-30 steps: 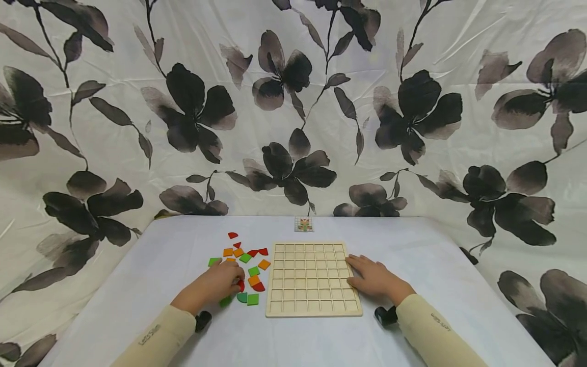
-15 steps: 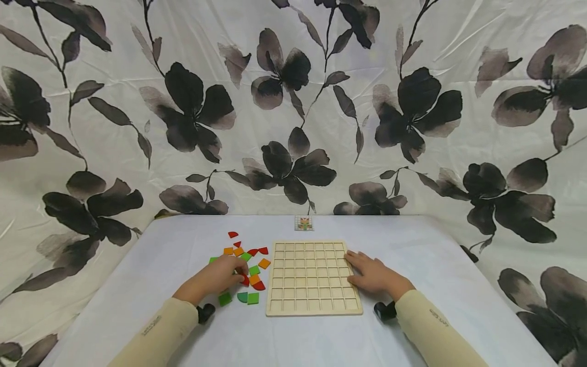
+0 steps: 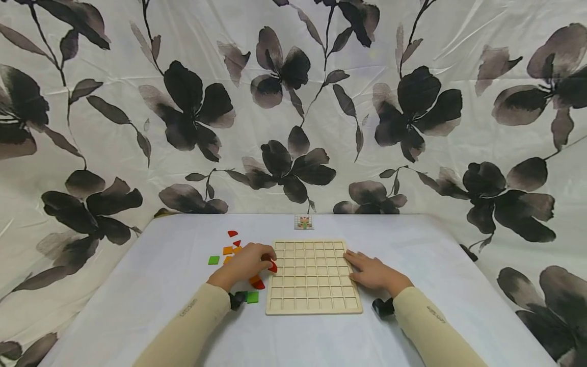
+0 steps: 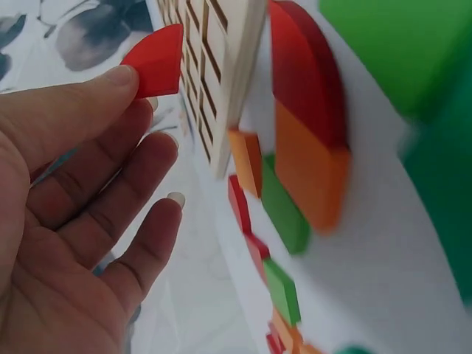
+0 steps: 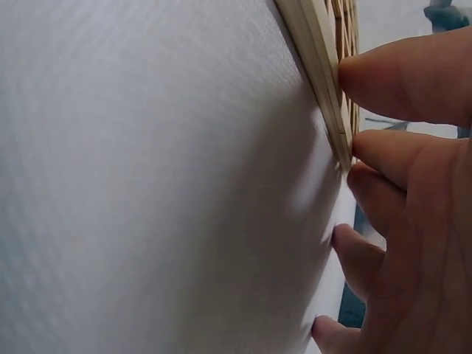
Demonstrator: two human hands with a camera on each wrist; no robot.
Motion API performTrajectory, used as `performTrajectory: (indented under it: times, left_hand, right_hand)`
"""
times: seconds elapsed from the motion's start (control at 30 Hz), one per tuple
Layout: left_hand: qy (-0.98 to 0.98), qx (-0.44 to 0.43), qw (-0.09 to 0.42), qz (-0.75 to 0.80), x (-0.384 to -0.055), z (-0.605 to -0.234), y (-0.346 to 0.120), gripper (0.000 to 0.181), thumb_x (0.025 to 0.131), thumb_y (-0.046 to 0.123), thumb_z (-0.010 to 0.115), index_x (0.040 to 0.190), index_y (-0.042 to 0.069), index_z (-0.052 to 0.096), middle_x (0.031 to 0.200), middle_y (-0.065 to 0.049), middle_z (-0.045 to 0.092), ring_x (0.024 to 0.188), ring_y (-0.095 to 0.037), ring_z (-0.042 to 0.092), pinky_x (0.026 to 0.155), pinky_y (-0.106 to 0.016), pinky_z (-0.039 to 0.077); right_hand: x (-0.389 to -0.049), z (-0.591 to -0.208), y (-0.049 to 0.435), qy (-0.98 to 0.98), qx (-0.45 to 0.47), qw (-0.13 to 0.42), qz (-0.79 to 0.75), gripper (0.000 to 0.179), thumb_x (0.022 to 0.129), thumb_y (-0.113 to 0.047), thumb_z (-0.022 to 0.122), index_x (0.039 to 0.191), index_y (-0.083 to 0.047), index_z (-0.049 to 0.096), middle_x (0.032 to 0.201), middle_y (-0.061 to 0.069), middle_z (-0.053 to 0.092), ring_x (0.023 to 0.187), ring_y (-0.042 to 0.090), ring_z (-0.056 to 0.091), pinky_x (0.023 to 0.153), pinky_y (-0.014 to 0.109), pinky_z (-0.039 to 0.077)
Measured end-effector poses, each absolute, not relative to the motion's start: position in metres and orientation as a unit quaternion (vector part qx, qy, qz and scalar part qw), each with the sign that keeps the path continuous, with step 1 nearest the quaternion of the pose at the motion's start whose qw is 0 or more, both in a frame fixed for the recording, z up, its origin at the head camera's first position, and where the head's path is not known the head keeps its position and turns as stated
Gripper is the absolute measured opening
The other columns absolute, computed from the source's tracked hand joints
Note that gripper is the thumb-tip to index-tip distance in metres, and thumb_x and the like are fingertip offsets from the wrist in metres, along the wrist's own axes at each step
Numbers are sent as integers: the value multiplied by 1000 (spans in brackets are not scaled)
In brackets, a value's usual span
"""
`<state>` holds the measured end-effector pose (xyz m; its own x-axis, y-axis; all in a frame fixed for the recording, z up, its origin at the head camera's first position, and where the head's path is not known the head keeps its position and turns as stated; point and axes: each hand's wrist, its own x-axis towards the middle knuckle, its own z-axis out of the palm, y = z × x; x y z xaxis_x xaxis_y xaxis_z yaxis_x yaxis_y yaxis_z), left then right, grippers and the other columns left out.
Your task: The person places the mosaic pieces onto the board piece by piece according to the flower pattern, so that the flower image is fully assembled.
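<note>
A red quarter-circle tile [image 4: 158,65] is pinched between the thumb and index finger of my left hand [image 3: 247,262], at the left edge of the wooden grid board [image 3: 314,278]. The other left fingers are loosely bent, as the left wrist view shows. My right hand [image 3: 376,272] rests on the board's right edge, with thumb and index fingertips [image 5: 358,77] touching the rim and the other fingertips down on the white cloth. All the board's visible squares are bare wood.
Loose tiles lie left of the board, partly hidden by my left arm: a green square [image 3: 213,260], an orange square [image 3: 228,250], a red quarter [image 3: 233,233] and several more. A small pattern card [image 3: 303,222] lies at the table's far edge. A floral curtain [image 3: 293,107] hangs behind.
My left hand has picked the red quarter-circle tile out of the loose tiles and carried it right to the board's left edge. The right hand stays on the board's right edge.
</note>
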<state>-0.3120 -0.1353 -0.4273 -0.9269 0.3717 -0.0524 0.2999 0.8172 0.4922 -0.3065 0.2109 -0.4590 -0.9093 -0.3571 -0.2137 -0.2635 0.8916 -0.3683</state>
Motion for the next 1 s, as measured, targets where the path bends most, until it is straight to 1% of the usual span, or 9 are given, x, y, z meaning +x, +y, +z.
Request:
performTrajectory:
  times: [0.2,0.4,0.6,0.83,1.0]
  left_hand:
    - [948,184,62,254,-323,-429,-119,5,89,14,68,92,18,68,86,5,63,84,-14,54,83,-31,49]
    - [947,184,46,260,-333,-428,-107,4,91,14,66,93,14,69,86,5,64,81,-15,54,81,-31,49]
    - [945,191,36,264,-342,-426,-97,4,91,13,66,90,10,69,82,3,64,77,-14,54,79,-32,47]
    - [943,188,32,273,-353,-432,-88,5,92,13,65,92,11,70,88,2,66,79,-13,55,78,-31,49]
    - [941,187,27,282,-361,-435,-82,6,91,11,65,90,12,70,85,2,67,77,-13,56,76,-32,48]
  right_hand:
    - [-305,-458,210,961,-164,139,-175,60,96,-27,51,151,-11,33,160,9,26,148,36,21,113,66,14]
    - [-305,-458,209,965,-157,133,-163,60,95,-27,51,151,-12,34,159,11,27,147,37,22,112,67,16]
    - [-304,-457,209,973,-136,128,-135,60,93,-32,51,150,-17,36,158,12,30,146,40,24,110,69,17]
    - [-302,-455,210,976,-123,127,-129,61,94,-35,51,150,-20,35,158,11,30,145,41,24,109,71,17]
    - [-301,-456,210,975,-120,131,-133,60,95,-36,51,151,-20,34,158,11,28,146,41,22,109,71,17]
